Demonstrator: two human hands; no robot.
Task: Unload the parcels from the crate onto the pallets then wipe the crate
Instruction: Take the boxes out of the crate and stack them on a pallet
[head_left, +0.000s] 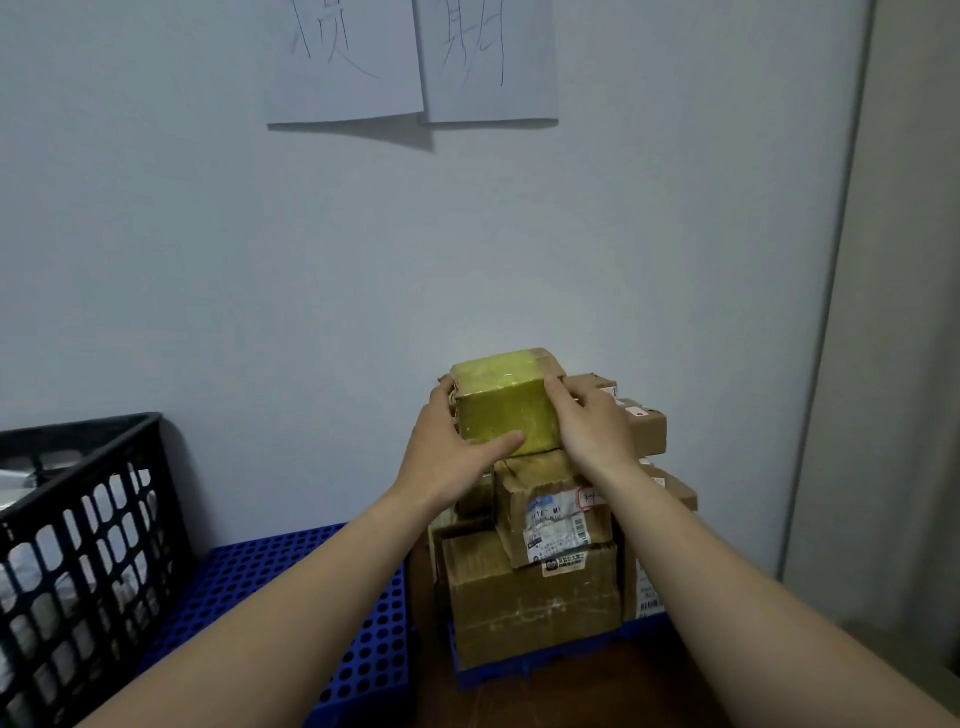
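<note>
**Atop the stack: yellow parcel held between both hands**

On top of the cardboard stack at the right, seen from the head camera, we have the yellow-taped parcel (501, 405) held from both sides. Our left hand (451, 451) presses its left face, thumb laid along the lower front edge and fingers (444, 387) curled round the far left corner. Our right hand (592, 426) clamps the right face, fingers (555, 389) flat against the tape. Both hands are closed on the parcel, which lies straight ahead between the palms, roughly level, its longer side running left to right across our view. It rests on, or sits just above, the labelled carton (553, 506); we cannot tell whether its full weight is down yet.

That carton sits on a larger brown box (530, 603), which stands on the right blue pallet (519, 667). More small cartons (647, 426) crowd just behind our right hand. We judge the coming move to turn on the footing below: the parcel must sit squarely over the labelled carton before either hand lets go, or it may tip.

At the left, the black crate (78, 545) stands on the left blue pallet (332, 566), well apart from the stack, nearer our left arm. Pale bagged parcels (26, 480) show through its lattice, so unloading seems unfinished and wiping is yet to come.
</note>
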